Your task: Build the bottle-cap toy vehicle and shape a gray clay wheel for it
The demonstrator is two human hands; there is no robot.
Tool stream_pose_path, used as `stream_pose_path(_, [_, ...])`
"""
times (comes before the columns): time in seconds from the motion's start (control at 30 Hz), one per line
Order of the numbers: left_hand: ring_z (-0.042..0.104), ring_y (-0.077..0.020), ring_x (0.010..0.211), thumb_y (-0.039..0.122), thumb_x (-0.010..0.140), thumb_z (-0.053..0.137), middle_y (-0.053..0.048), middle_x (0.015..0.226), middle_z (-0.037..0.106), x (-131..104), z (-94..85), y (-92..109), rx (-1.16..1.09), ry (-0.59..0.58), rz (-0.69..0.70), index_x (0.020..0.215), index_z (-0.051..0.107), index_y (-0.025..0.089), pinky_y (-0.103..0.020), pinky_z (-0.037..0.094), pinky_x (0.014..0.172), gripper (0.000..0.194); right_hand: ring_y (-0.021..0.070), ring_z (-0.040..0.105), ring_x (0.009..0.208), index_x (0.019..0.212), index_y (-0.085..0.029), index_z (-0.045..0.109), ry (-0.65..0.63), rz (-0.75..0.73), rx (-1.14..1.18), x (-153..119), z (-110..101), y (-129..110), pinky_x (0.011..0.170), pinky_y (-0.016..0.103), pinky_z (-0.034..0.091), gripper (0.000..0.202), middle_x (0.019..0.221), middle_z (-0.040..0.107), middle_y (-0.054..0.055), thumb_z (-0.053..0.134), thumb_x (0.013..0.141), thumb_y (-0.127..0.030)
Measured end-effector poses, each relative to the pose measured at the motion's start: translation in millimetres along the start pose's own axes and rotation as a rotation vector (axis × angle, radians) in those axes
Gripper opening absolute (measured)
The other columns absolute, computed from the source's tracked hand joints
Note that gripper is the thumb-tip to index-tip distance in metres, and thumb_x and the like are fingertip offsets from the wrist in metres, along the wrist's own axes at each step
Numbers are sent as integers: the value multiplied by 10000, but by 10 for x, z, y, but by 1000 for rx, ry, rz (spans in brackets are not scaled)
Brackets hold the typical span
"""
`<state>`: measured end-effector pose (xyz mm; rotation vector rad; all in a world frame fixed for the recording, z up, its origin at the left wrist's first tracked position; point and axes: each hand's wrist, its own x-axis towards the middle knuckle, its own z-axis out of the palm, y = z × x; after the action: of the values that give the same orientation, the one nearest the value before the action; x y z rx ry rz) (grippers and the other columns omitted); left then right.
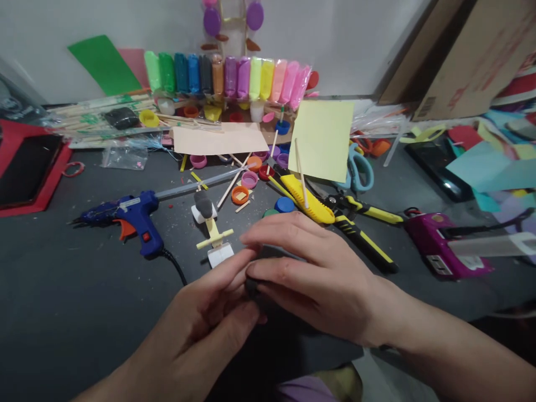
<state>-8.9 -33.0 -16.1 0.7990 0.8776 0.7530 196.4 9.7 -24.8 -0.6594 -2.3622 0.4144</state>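
Note:
Close together near the table's front edge, my left hand [218, 318] and my right hand [318, 273] have their fingers curled round a small dark lump [252, 286], which looks like black modelling clay. Most of the lump is hidden by the fingers. Just beyond my left fingertips stands a small handmade model [214, 234] with a pale yellow stick body and crossbar, white pieces at both ends and a dark grey lump on its far end. Blue caps [285, 205] lie just past my right knuckles, beside a yellow utility knife [307, 198].
A blue glue gun [142, 215] lies at left, its clear glue stick pointing right. Pliers [364, 229] and a magenta power box [446, 245] lie at right. Behind are coloured clay packs [230, 78], yellow paper [324, 139], light blue scissors [360, 167] and loose sticks.

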Motion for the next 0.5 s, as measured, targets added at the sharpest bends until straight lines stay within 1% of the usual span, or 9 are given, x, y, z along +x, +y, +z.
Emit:
stream_pose_path(0.07, [758, -208, 1072, 316, 911, 745, 55, 1235, 799, -8, 3, -4, -53, -3, -10, 1171, 776, 474, -238, 595, 899, 306, 213, 660, 1104, 988, -160, 667, -2, 0, -1, -2, -8, -2, 980, 398, 579, 38, 1185, 717, 137, 644, 958, -164])
stream_pose_path(0.13, [740, -220, 1143, 279, 921, 733, 49, 1298, 774, -5, -2, -12, -84, -4, -33, 1171, 777, 467, -249, 590, 928, 316, 219, 658, 1108, 1012, -158, 660, 8, 5, 2, -11, -13, -4, 986, 402, 577, 58, 1176, 717, 138, 647, 956, -164])
stream_pose_path(0.2, [725, -230, 1184, 262, 928, 725, 33, 1342, 751, 1, -16, -31, -117, -4, -37, 1210, 759, 453, -265, 586, 954, 343, 225, 652, 1116, 1032, -161, 654, 17, 20, 6, -23, -9, -7, 990, 401, 571, 73, 1178, 715, 132, 647, 959, -170])
stream_pose_path(0.23, [728, -220, 1176, 265, 926, 730, 31, 1339, 753, 2, -26, -44, -138, 4, -4, 1244, 738, 456, -257, 579, 964, 371, 226, 648, 1121, 1039, -160, 652, 23, 28, 9, -28, -5, -8, 994, 401, 567, 81, 1178, 713, 130, 650, 960, -178])
stream_pose_path(0.27, [728, -208, 1176, 256, 923, 736, 32, 1345, 750, 0, -37, -57, -144, 9, 4, 1270, 720, 456, -243, 570, 974, 402, 227, 644, 1126, 1044, -155, 650, 29, 36, 10, -33, -1, -9, 1001, 402, 562, 90, 1181, 711, 130, 655, 959, -186])
stream_pose_path(0.37, [686, -195, 1243, 259, 921, 737, 74, 1382, 723, -23, -64, -82, -88, 56, -60, 1222, 741, 483, -230, 553, 990, 374, 231, 641, 1129, 1024, -144, 650, 48, 47, 3, -39, 9, -13, 1010, 402, 554, 99, 1179, 709, 135, 677, 951, -205])
stream_pose_path(0.4, [702, -189, 1203, 274, 920, 739, 87, 1369, 729, -31, -69, -83, -69, 59, -73, 1205, 747, 491, -230, 561, 970, 358, 233, 642, 1126, 1015, -149, 652, 48, 48, -1, -39, 10, -15, 1003, 400, 556, 92, 1178, 709, 133, 681, 948, -205])
stream_pose_path(0.43, [731, -175, 1109, 295, 920, 739, 91, 1326, 754, -37, -73, -79, -47, 67, -69, 1200, 751, 493, -222, 570, 929, 343, 236, 642, 1122, 1011, -155, 653, 47, 47, -2, -39, 10, -18, 994, 398, 560, 85, 1178, 709, 130, 682, 946, -202])
stream_pose_path(0.5, [727, -133, 893, 336, 930, 725, 84, 1137, 820, -41, -79, -66, 16, 90, -46, 1179, 777, 467, -187, 558, 856, 286, 236, 642, 1118, 1020, -161, 656, 41, 44, 4, -38, 6, -26, 978, 396, 568, 79, 1176, 709, 127, 674, 948, -191])
